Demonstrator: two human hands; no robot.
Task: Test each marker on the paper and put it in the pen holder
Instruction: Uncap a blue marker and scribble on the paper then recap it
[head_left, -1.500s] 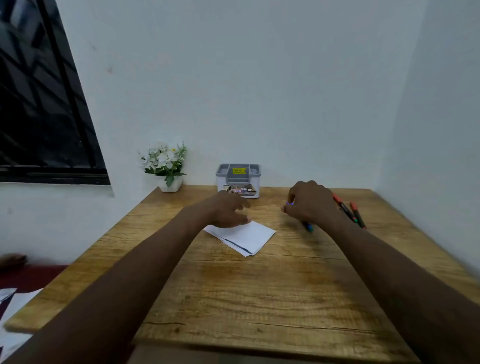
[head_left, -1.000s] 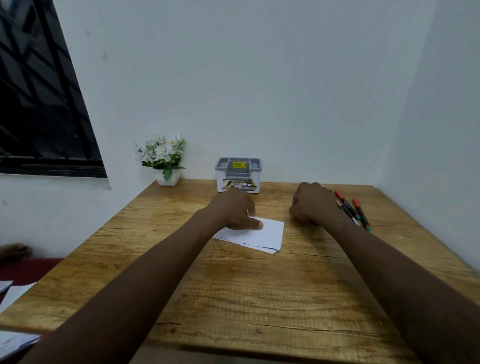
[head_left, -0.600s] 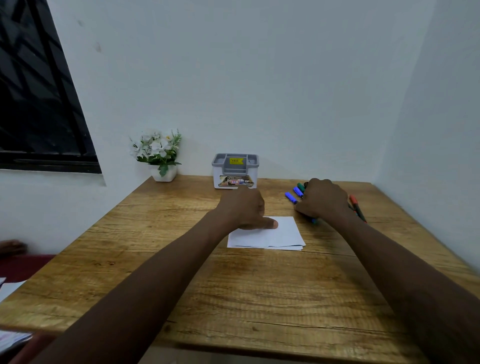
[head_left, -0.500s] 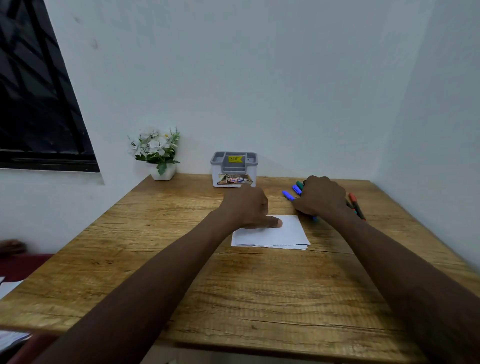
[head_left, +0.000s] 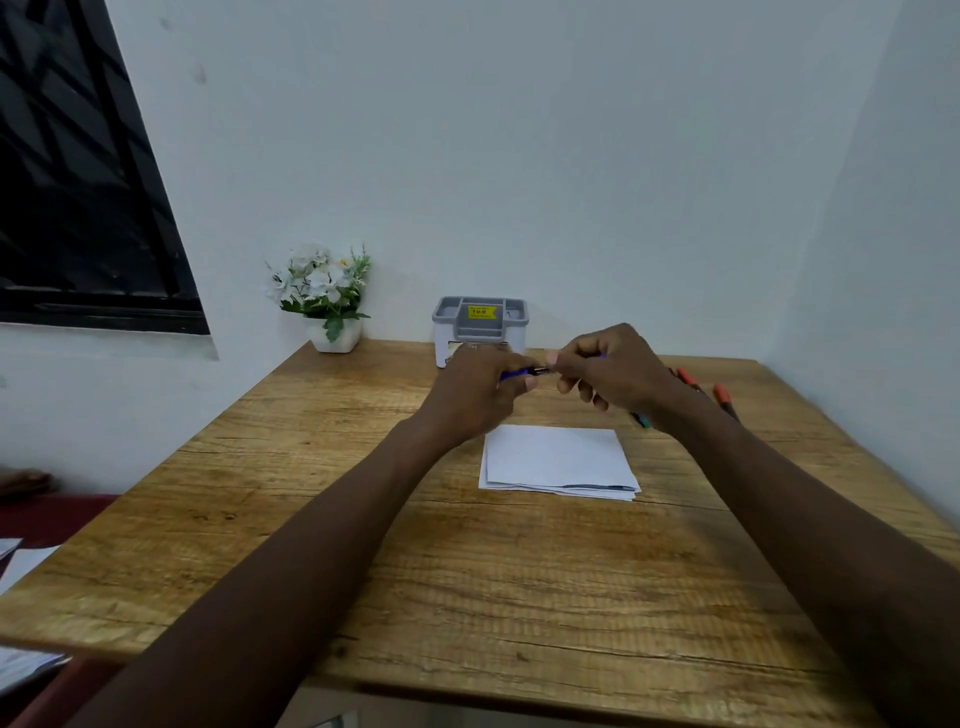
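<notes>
The left hand and right hand are together, each pinching an end of the slim blue plastic marker. The white folded paper lies at 6 o'clock and the grey plastic pen holder at 12. A jerky tug could slip it loose among the loose red-capped markers at 3 o'clock

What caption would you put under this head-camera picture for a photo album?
Left hand and right hand grip a blue marker between the paper and the grey pen holder.
</notes>
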